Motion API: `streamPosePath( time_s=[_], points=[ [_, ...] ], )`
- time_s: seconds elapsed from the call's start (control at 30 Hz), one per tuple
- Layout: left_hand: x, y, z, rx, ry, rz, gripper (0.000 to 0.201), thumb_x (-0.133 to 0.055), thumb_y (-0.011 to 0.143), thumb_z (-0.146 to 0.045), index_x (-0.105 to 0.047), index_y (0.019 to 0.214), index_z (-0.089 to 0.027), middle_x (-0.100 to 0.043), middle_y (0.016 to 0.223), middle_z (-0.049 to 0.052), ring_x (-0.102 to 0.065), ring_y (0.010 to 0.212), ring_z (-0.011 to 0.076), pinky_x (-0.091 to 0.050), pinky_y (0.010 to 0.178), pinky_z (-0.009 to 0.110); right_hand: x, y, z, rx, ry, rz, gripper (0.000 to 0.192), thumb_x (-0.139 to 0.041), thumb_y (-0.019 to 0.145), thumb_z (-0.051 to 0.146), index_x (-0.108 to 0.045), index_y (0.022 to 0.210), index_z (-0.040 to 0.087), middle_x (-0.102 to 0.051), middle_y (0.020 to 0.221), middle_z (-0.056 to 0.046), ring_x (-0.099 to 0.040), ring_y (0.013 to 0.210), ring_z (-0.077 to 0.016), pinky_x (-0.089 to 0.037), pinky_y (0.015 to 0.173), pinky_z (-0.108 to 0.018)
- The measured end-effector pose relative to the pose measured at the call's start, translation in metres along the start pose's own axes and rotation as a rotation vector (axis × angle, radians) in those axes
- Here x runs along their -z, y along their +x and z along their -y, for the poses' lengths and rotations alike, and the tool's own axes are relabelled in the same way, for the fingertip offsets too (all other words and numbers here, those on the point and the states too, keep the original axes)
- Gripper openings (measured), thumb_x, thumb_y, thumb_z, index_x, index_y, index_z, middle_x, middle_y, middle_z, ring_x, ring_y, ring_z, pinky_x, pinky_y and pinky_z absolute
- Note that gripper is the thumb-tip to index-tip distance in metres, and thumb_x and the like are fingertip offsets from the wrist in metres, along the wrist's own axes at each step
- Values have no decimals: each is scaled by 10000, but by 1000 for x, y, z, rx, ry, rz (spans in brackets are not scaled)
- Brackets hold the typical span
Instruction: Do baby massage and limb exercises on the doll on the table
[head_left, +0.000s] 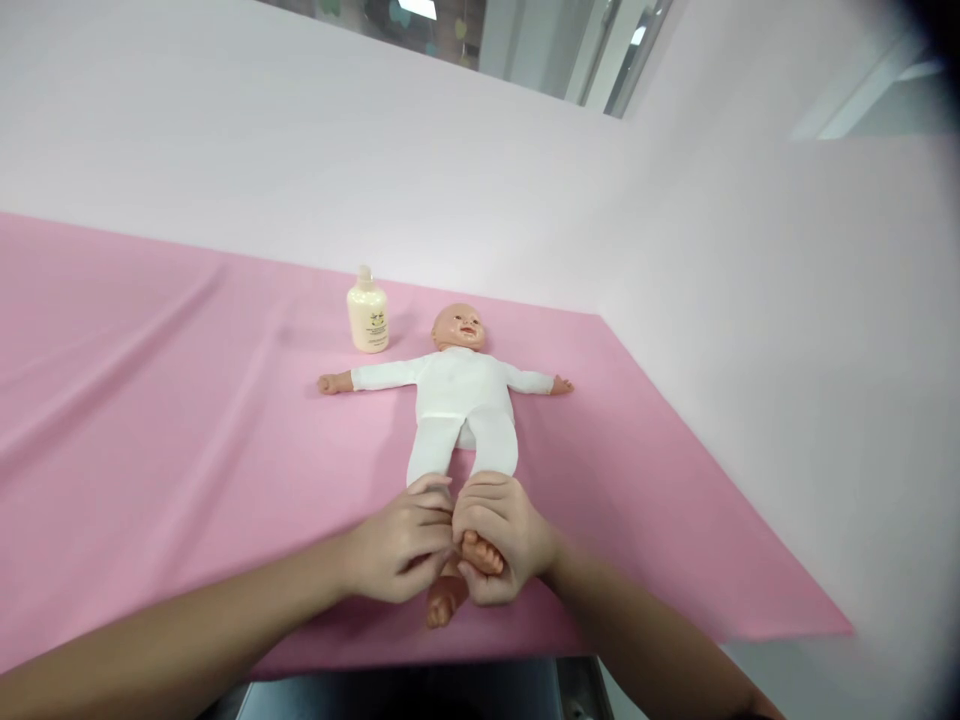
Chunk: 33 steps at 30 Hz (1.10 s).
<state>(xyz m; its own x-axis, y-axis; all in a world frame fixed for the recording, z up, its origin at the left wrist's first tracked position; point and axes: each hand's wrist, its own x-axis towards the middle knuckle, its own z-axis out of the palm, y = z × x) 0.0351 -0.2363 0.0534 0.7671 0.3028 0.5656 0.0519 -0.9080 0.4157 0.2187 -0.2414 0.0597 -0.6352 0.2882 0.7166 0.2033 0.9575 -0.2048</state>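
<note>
Head view: the doll (459,400) lies on its back on the pink counter (187,420), long axis running straight away from the person — feet nearest, head far. The left hand (401,545) and right hand (499,540) meet at its feet, both curled closed around them. White bodysuit, arms spread; a lotion bottle (367,315) stands beside its head.

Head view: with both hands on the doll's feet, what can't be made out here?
- Doll ankles: head view, covered by the left hand and right hand.
- Bottle label: head view, print too small to read.
- Pink cloth near edge: head view, hidden behind both forearms.
- Top right corner: head view, dark blurred vignette.
</note>
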Motion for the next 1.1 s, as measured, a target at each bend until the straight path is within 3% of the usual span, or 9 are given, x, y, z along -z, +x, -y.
streamPosePath(
  time_s=[0.17,0.27,0.47,0.63,0.9,1.1],
  points=[
    [-2,-1,4,-36,-15,43,175,-419,841,-183,-588,805,-209,-620,702,42,-556,789,184,-419,915,387,-2,-2,2,-46,-11,114,123,-411,677,280,-363,780,233,-464,559,46,-479,525,-124,-407,571,-272],
    [-3,-2,6,-52,-52,52,162,-420,823,-179,-560,747,-204,-607,667,43,-545,744,180,-447,823,367,-1,-1,2,-24,0,119,100,-395,682,278,-363,766,233,-473,561,38,-461,519,-127,-394,558,-269],
    [-3,-2,6,-76,-128,-47,144,-417,808,-162,-515,708,-196,-595,628,46,-539,665,165,-448,702,333,2,3,3,-9,24,146,66,-378,713,262,-390,765,223,-513,577,25,-471,518,-126,-404,573,-272],
    [0,0,4,-57,-207,-95,212,-368,870,-222,-456,679,-202,-525,550,36,-490,576,163,-430,627,327,0,1,4,-3,8,288,56,-355,711,229,-394,751,223,-517,568,25,-483,514,-128,-391,570,-282],
    [1,-3,12,82,-194,-172,303,-318,927,-221,-521,705,-181,-550,587,34,-496,620,150,-432,653,304,-6,-5,4,-55,1,532,24,-441,670,245,-434,678,223,-544,565,46,-499,549,-121,-373,572,-272],
    [-1,-2,16,110,-128,-181,270,-344,924,-194,-559,761,-175,-587,623,22,-506,637,136,-429,673,286,-8,-7,3,-172,109,607,61,-479,673,212,-533,644,215,-573,581,59,-503,569,-104,-384,592,-247]
  ],
)
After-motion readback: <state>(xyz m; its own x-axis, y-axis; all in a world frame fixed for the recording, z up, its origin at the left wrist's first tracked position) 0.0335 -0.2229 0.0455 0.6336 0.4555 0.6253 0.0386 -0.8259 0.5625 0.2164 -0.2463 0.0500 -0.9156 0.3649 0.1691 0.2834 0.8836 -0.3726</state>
